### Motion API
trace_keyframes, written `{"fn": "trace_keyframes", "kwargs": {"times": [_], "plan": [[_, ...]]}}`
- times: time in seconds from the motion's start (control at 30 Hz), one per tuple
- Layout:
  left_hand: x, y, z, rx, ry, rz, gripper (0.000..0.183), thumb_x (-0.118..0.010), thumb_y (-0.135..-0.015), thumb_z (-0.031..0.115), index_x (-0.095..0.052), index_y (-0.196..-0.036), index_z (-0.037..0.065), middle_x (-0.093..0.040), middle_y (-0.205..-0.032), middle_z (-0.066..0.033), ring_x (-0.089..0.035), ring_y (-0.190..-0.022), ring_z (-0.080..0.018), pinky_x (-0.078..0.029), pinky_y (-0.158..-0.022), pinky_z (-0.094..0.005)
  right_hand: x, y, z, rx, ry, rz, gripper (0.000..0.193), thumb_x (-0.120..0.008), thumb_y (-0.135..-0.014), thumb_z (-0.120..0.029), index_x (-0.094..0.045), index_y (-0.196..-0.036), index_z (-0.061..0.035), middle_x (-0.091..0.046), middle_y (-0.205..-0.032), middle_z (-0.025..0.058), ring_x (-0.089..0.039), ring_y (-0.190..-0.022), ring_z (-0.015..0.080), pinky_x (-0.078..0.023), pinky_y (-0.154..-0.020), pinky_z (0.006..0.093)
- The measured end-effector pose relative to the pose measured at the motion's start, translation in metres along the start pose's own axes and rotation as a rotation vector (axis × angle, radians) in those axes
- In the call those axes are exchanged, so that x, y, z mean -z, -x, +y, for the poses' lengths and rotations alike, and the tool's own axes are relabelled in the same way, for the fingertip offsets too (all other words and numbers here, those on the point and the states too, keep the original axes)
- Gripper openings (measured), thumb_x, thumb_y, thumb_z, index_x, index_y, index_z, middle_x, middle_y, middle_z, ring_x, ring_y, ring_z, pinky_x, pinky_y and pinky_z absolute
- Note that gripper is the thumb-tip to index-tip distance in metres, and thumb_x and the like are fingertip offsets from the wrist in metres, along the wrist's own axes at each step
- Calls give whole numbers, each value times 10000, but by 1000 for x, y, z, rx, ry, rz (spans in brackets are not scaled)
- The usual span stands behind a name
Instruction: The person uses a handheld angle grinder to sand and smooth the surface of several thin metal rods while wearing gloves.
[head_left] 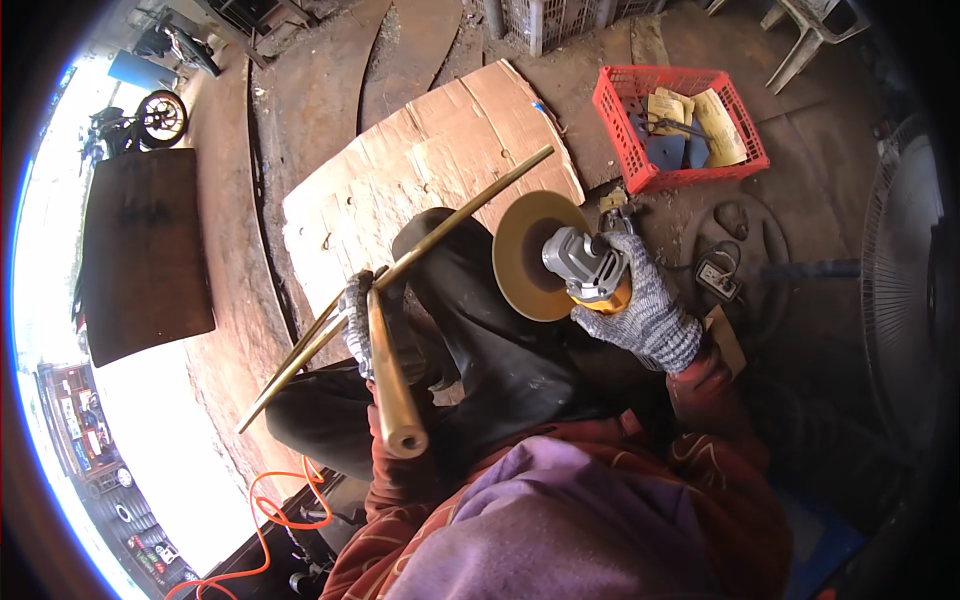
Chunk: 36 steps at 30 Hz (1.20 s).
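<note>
Gloved hands, brass rods and a grinder over flattened cardboard

The cardboard sheet point(420, 170) lies beyond both hands, with open floor around it; the red crate point(680, 125) sits past the right. The right hand point(645, 305) wraps shut on the angle grinder point(585, 265), its disc point(525, 255) just beside the long brass rods point(400, 270), which the left hand point(357, 320) seems to clench. The disc could snatch a rod or graze the knee beneath.
</note>
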<state>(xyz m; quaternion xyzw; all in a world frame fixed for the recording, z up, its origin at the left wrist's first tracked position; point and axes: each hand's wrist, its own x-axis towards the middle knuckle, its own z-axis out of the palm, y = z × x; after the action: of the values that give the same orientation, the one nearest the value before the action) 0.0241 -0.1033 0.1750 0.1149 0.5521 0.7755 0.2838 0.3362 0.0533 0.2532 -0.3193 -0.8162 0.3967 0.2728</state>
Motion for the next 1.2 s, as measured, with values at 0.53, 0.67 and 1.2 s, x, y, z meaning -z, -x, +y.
{"fn": "trace_keyframes", "kwargs": {"times": [0.53,0.67,1.2], "plan": [[-45,33,21,-33,-409,-17,208,-674,-997,106,-574,-1154,12,-630,-1036,-60,-585,-946,-142,-491,-864,-275,-44,-13,35,-98,-169,-32,873,-907,-732,-187,-392,-1422,-43,-567,-1294,171,-597,-1185,299,-487,-1027,433],[-29,29,11,-27,-404,9,232,-671,-998,108,-574,-1179,1,-625,-1040,-66,-589,-940,-138,-499,-838,-271,-42,-13,34,-143,-176,-5,836,-910,-724,-188,-423,-1392,-61,-569,-1278,153,-597,-1173,291,-486,-1020,426],[-23,39,17,78,-157,-91,221,-599,-1010,30,-581,-1226,-11,-617,-1098,-88,-600,-1028,-172,-536,-909,-275,-31,-3,61,-150,34,131,888,-936,-660,-234,-426,-1366,-60,-554,-1245,187,-576,-1154,323,-480,-1007,457]]}}
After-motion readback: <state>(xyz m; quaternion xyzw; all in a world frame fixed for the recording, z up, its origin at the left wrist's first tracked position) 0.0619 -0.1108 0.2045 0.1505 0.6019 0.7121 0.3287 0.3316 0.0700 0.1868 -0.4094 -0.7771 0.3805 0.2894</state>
